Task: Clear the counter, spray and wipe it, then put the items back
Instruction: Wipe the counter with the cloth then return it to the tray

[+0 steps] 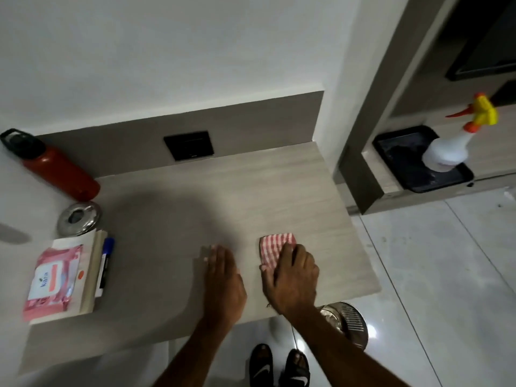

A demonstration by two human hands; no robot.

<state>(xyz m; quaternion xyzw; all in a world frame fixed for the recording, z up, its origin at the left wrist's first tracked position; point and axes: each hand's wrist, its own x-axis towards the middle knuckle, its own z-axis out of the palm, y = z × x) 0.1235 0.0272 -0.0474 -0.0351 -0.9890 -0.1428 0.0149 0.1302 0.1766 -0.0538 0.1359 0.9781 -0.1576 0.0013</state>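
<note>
Here the right hand presses the checked cloth near the tabletop's front edge, left hand flat; an outward stroke could drag the cloth off.

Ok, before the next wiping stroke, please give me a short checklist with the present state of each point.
1. Right hand on the checked cloth: ok, its fingers press the cloth flat on the counter.
2. Left hand steady: ok, it rests flat on the counter beside the cloth.
3. Middle of the counter free for wiping: ok.
4. Left end cleared: not ok; red bottle, metal ashtray, wipes pack and marker are there.
5. Spray bottle off the counter: ok, it stands on the black tray.
6. Counter sprayed: cannot tell.
</note>
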